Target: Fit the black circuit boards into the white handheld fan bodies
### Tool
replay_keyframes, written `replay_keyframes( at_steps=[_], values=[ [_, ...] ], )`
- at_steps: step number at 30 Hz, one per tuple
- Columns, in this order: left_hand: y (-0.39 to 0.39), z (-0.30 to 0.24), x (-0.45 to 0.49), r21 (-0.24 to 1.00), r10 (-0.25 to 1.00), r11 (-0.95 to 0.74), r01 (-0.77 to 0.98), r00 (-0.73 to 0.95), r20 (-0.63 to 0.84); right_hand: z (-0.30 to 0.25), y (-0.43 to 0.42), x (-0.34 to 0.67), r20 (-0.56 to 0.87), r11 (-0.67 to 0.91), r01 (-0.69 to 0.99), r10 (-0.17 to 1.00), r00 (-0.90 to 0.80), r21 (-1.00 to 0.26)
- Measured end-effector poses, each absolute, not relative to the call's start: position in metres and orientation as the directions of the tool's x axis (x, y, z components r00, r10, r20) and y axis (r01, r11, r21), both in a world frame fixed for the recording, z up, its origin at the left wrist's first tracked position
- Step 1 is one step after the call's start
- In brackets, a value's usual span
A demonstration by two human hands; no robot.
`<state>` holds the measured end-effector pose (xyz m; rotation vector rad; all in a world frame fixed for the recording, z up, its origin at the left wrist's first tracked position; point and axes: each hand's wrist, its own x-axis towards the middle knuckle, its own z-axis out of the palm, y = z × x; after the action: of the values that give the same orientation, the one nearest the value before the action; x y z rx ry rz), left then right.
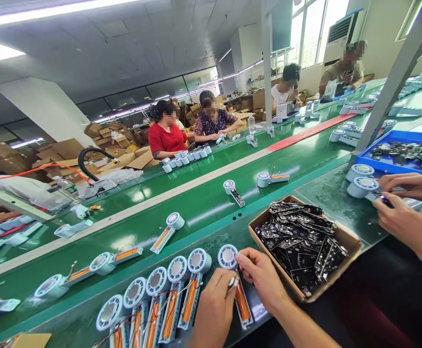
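Observation:
In front of me lies a handheld fan (228, 256), pale blue, with a round head and an orange battery (242, 304) in its open handle. My left hand (214, 307) is closed over the handle's left side, pinching a small white piece (231, 282) that looks like a wire connector. Fingers of my right hand (261, 275) are pinched together where the handle meets the fan's head; what they grip is hidden. To the left stands a row of similar fans (157, 281) with orange batteries and loose red wires. Right of my hands, a cardboard box (354, 251) holds many black circuit boards (301, 237).
A green conveyor belt (203, 205) with scattered fans runs past the bench. At right, a co-worker's hands (402, 217) work on a fan (363, 187) beside a blue tray (410, 137) of boards. A grey metal post (395, 82) slants upward there. Several people sit across the belt.

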<state>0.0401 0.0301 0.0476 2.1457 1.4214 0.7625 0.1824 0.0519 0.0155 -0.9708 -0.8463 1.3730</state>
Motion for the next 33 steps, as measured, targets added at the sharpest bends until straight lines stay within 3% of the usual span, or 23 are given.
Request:
replay_keyframes(
  at_steps=[1,3,6,9,13,21,29,33],
  values=[
    [0.026,0.04,0.037,0.758,0.962,-0.272,0.593,0.196,0.192,0.016,0.049,0.184,-0.045,-0.027,-0.384,0.998,0.037,-0.923],
    [0.016,0.024,0.032,0.903,0.999,-0.035,0.428,-0.006,0.041,0.015,0.04,0.188,-0.002,0.009,-0.357,1.0,0.029,-0.934],
    [0.007,0.004,0.03,0.949,0.979,0.2,0.246,-0.08,-0.185,0.013,0.025,0.19,0.205,0.206,-0.084,0.979,0.009,-0.975],
    [0.006,-0.003,0.032,0.947,0.975,0.223,0.231,-0.062,-0.214,0.007,0.014,0.184,0.452,0.459,0.341,0.886,-0.106,-0.82],
    [0.008,-0.001,0.032,0.933,0.978,0.206,0.296,-0.034,-0.205,0.004,0.01,0.176,0.569,0.526,0.605,0.81,-0.143,-0.598],
    [0.008,0.01,0.031,0.948,0.969,0.225,0.225,0.053,-0.242,0.009,0.01,0.17,0.573,0.498,0.693,0.806,-0.149,-0.52],
    [-0.003,0.017,0.025,0.918,0.916,0.396,0.016,0.065,-0.396,0.005,0.011,0.17,0.587,0.523,0.676,0.793,-0.162,-0.519],
    [-0.007,0.017,0.024,0.902,0.888,0.428,-0.049,0.204,-0.411,0.004,0.013,0.173,0.567,0.549,0.68,0.79,-0.232,-0.486]
  ],
)
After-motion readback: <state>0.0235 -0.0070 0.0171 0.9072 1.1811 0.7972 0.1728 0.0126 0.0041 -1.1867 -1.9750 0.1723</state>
